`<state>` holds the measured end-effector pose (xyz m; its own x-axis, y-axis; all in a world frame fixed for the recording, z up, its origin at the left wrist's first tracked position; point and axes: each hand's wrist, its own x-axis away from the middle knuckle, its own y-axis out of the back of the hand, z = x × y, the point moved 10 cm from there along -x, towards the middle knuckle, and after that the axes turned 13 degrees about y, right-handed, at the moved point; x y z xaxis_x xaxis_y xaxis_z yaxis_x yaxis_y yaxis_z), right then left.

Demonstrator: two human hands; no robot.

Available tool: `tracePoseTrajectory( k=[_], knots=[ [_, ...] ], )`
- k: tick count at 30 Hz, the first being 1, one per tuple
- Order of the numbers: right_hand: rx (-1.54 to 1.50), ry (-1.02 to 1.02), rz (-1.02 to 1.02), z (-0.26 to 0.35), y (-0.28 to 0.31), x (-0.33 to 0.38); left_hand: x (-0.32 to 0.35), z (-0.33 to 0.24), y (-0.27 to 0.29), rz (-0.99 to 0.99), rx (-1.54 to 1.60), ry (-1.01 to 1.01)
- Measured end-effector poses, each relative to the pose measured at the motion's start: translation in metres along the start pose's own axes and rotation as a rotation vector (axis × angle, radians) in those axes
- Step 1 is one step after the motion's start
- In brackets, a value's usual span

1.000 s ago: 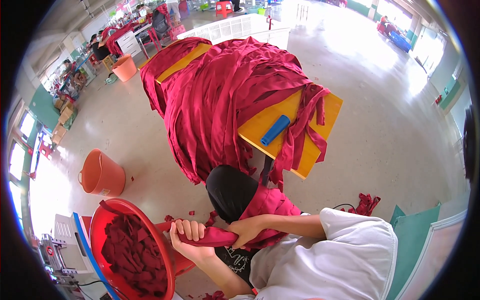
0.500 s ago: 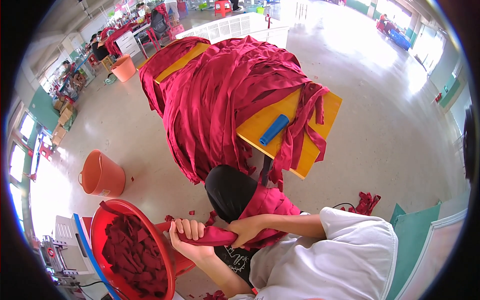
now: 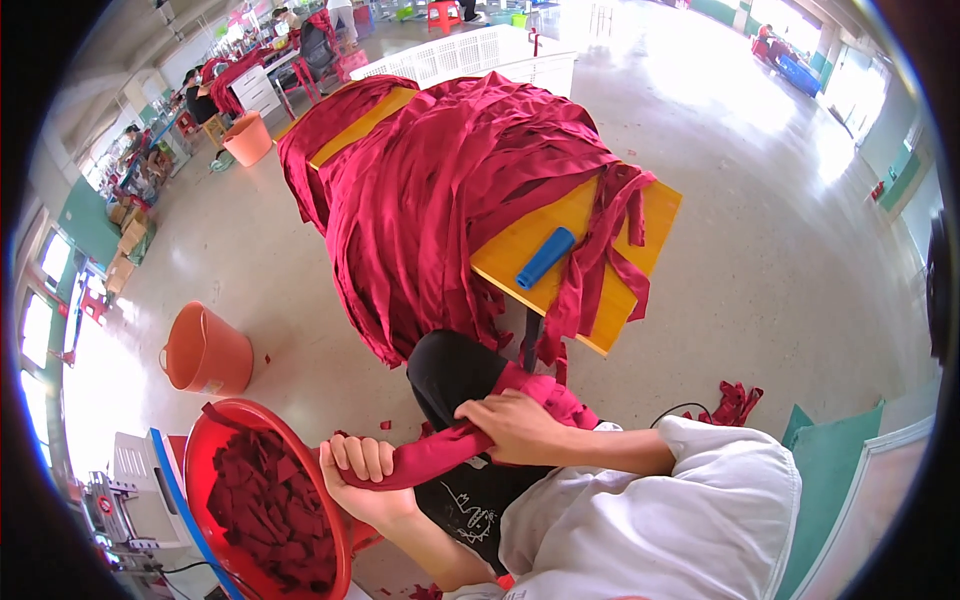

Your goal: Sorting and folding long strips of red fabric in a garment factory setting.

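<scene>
A dark red fabric strip [image 3: 437, 455], bunched lengthwise, stretches between my hands above my lap. My left hand [image 3: 362, 480] is closed around its left end, close to the red tub. Farther right, my right hand [image 3: 515, 425] grips the same strip from above; its thumb side is partly hidden. More red fabric [image 3: 565, 402] lies loosely over my thigh, beyond the right hand. In front of my knees, a large heap of long red fabric strips [image 3: 430, 200] is draped over a yellow board [image 3: 520, 245].
A blue cylinder [image 3: 545, 258] lies on the board's near end. The red tub [image 3: 345, 560] at my left holds several cut fabric pieces [image 3: 265, 510]. Beyond it stands an orange bucket [image 3: 208, 350]. Fabric scraps [image 3: 738, 403] lie on the floor at right. White crates [image 3: 455, 58] stand behind the heap.
My left hand has shifted left, and my right hand has come up over the strip. The hands are farther apart, with a longer stretch of fabric between them.
</scene>
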<state>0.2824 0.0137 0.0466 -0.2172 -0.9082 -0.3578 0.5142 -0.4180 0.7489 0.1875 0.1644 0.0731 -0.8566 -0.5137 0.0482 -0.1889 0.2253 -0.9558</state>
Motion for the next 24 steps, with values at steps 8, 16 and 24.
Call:
tracePoseTrajectory(
  k=[8, 16, 24],
  knots=[
    [0.306, -0.180, -0.414, -0.029, 0.109, 0.088, -0.003, -0.014, -0.119, 0.353, -0.003, 0.017],
    [0.463, -0.486, -1.012, -0.050, 0.208, 0.268, -0.027, 0.031, -0.185, 0.470, 0.166, 0.256],
    [0.691, -0.433, -1.515, -0.095, 0.361, 0.489, -0.085, 0.031, -0.248, 0.628, 0.262, 0.332]
  ],
)
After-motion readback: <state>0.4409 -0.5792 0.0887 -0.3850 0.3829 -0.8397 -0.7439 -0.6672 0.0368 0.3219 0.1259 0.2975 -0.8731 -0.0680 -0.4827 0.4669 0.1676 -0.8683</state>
